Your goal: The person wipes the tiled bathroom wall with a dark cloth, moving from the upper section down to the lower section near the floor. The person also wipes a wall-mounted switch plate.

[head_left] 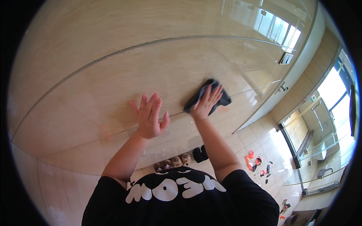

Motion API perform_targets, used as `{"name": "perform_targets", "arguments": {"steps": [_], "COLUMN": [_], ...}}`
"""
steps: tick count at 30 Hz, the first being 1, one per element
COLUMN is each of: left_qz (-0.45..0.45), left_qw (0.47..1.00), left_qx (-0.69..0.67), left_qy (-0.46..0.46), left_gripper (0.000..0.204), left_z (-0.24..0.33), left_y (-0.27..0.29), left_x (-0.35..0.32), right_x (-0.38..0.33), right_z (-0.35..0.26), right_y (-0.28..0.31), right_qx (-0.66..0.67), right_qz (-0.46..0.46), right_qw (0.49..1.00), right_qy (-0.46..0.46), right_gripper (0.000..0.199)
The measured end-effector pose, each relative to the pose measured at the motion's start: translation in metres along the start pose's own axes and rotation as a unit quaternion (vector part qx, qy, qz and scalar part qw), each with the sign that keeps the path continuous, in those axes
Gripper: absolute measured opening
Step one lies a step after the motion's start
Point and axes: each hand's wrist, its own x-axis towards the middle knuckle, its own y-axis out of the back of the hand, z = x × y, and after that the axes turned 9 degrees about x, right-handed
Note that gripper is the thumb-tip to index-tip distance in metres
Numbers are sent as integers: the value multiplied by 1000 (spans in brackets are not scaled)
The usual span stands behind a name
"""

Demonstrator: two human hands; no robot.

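Note:
My right hand lies over a dark grey cloth, pressing it against the glossy beige tiled wall. The cloth is bunched and sticks out on both sides of the palm. To its left, my left hand is raised at the same wall with its fingers spread and nothing in it. Whether its palm touches the tile, I cannot tell. Both forearms come up from the short black sleeves of my shirt.
Brown shoes and black shoes stand along the wall's foot. Red and dark small items lie scattered on the floor at right. A white door edge with a handle and a wall switch are right of the cloth.

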Motion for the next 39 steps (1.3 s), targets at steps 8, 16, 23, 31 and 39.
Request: {"name": "perform_targets", "arguments": {"steps": [8,16,23,31,39], "left_qz": [13,6,8,5,13], "left_qw": [995,983,984,985,984], "left_qx": [98,181,179,171,175], "left_qy": [10,13,9,14,14], "left_gripper": [51,42,43,42,41], "left_z": [3,11,12,12,10], "left_y": [-16,-17,-19,-19,-19], "left_x": [-4,2,6,5,2], "right_x": [29,108,11,8,154], "right_z": [-73,-42,20,-10,-38], "right_y": [-9,24,13,7,38], "right_qx": [30,3,14,23,-19], "right_qz": [-27,-23,-32,-98,-21], "right_qw": [981,980,998,959,982], "right_qy": [192,196,50,263,187], "right_gripper": [46,46,57,44,66]}}
